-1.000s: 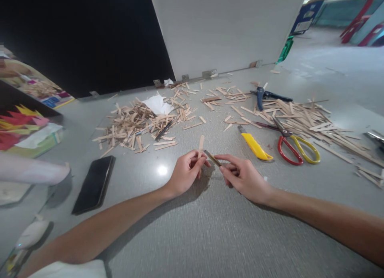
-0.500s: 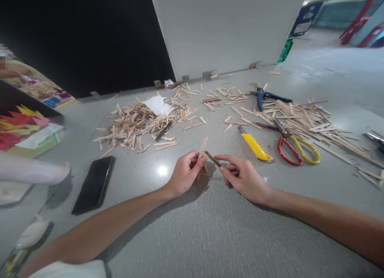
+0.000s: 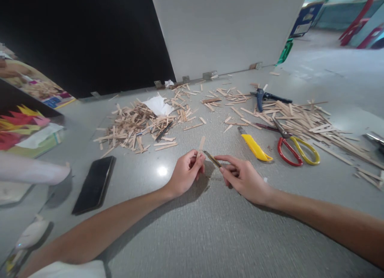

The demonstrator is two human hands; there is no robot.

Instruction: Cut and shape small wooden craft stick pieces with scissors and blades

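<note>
Change: stick (image 3: 201, 145) has swung its top a little back to the left since half a second ago; both hands sit where they were.
Left hand (image 3: 185, 173): fingers (image 3: 196, 161) clamped on the lower end of the stick, which rises out of them leaning slightly right.
Right hand (image 3: 243, 177): fingers (image 3: 228, 167) pinched together on the near end of a thin dark blade (image 3: 212, 159).
Contact: blade tip meets the stick just above the left fingers; whether it bites in, I cannot tell.
Position: both hands low over the grey surface (image 3: 210, 230), stick and blade between them, clear of the scrap.
Near right: yellow cutter (image 3: 255, 147), then red-and-yellow scissors (image 3: 295, 150), both lying flat.
Beyond: loose pile of cut sticks (image 3: 135, 126) to the left, white paper (image 3: 158, 104) at its far edge; longer sticks (image 3: 312, 120) spread to the right, a blue tool (image 3: 264, 96) among them.
Near left: black phone (image 3: 94, 184), face up, well apart from the hands.
Far left: a sleeve (image 3: 33, 172) of another person.
</note>
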